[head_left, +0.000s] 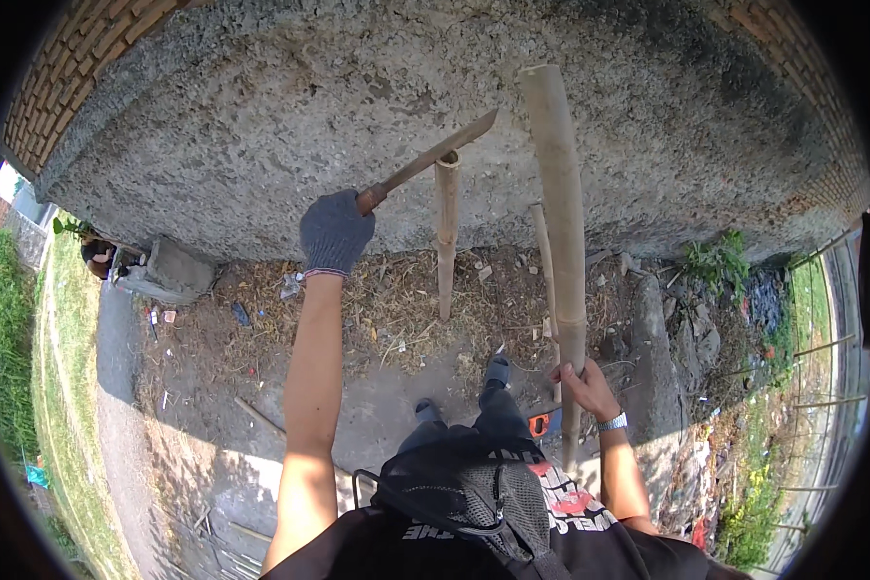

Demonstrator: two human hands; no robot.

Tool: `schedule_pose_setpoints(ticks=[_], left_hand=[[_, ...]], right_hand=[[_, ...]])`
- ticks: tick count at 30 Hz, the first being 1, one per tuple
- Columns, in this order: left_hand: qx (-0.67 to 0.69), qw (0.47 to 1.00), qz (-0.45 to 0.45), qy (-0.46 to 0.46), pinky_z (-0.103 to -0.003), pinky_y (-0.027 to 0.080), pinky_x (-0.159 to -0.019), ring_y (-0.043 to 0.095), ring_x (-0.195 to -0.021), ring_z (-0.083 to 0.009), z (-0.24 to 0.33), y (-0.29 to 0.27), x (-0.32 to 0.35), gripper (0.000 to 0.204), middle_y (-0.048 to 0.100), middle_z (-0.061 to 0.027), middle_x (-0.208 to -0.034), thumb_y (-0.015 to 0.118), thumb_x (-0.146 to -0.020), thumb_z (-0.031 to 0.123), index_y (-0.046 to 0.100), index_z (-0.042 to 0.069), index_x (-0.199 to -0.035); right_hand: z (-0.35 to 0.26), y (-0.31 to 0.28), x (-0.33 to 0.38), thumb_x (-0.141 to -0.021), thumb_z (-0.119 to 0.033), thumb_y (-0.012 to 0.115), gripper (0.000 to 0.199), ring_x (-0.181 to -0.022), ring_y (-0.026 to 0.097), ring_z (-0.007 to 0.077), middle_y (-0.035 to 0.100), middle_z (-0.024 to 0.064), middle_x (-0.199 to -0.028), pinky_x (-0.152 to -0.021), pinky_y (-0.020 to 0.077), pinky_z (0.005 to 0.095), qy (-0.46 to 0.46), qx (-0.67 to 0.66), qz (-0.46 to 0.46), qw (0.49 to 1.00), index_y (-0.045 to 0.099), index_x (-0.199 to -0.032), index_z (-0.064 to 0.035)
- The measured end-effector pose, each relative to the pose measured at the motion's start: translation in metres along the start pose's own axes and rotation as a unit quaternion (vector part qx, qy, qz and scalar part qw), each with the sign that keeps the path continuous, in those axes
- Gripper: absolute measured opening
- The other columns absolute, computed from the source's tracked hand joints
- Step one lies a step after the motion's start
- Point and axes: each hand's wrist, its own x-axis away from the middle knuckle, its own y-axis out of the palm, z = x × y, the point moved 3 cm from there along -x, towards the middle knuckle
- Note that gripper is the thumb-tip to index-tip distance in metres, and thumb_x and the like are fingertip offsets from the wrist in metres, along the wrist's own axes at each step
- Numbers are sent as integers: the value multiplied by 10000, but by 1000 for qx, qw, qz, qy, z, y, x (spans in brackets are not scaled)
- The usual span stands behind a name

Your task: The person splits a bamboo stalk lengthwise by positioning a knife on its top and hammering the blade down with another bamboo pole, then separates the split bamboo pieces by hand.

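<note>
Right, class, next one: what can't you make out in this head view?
All in the head view:
Grip end of the machete: wrapped by the gloved left hand.
Lower end of the thick bamboo pole: behind the black shirt.
Dark shape beside the concrete block, far left: too small to identify.

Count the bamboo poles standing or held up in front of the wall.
3: the thick pole in the right hand, the thin pole just left of it, and the short pole by the machete that the left hand holds. Others may be hidden.
</note>
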Motion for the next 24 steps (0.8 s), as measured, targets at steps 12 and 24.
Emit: schedule_pose_setpoints(ticks=[12, 24], left_hand=[[-6, 1000, 19, 3, -486, 584, -821, 734, -916, -364, 30, 14, -29, 295, 759, -168, -950, 706, -862, 381, 764, 111, -965], [8, 999, -11, 40, -511, 579, -801, 728, -902, -385, 21, 19, -30, 285, 752, -179, -930, 683, -864, 346, 749, 101, -992]], right_hand=[[-35, 6, 7, -939, -183, 736, 433, -680, 636, 128, 655, 32, -823, -620, 521, 303, -27, -140, -27, 989, 590, -1297, 12], [-245, -181, 47, -983, -756, 435, 823, -646, 533, 168, 530, 76, -823, -597, 436, 287, -334, -174, 316, 871, 457, -1296, 4]])
